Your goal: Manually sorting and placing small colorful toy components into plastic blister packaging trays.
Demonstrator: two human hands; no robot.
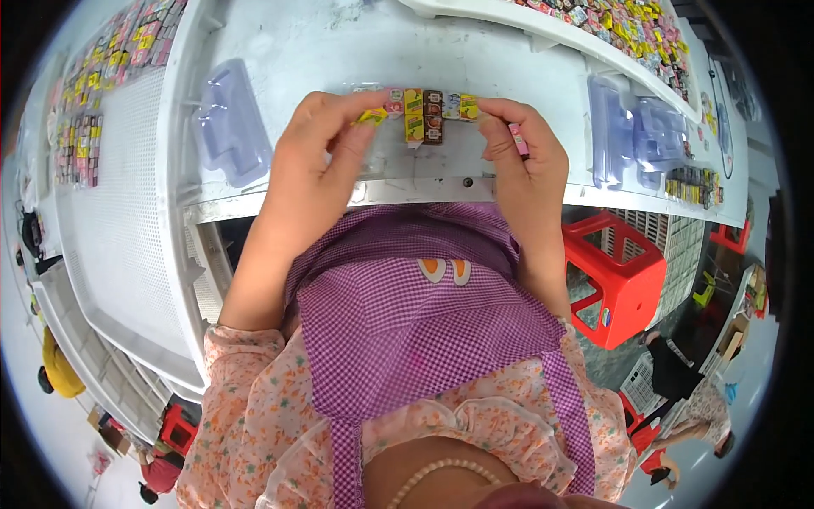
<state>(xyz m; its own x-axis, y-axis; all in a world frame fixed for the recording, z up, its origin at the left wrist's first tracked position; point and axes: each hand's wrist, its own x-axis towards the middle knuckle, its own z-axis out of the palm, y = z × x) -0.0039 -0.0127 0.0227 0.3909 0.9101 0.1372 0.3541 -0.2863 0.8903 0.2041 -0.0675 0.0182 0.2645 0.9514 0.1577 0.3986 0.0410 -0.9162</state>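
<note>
A cluster of tiny printed cartons (413,102) lies on the pale table before me, yellow, brown, pink and whitish ones set edge to edge. At its left end my left hand (318,144) pinches a small yellow carton (370,115) between thumb and index finger. Tucked in the curled fingers of my right hand (527,144) is a small pink carton (518,139). The index fingertip of that hand is at the yellow carton (468,107) closing the row on the right; whether it touches I cannot tell.
A clear moulded plastic tray (233,123) lies left, with more clear trays (610,131) right. A white perforated rack (114,204) holding cartons stands far left. Heaped cartons (627,38) fill a white-rimmed bin upper right. Below the table's right side is a red stool (617,276). People work farther off.
</note>
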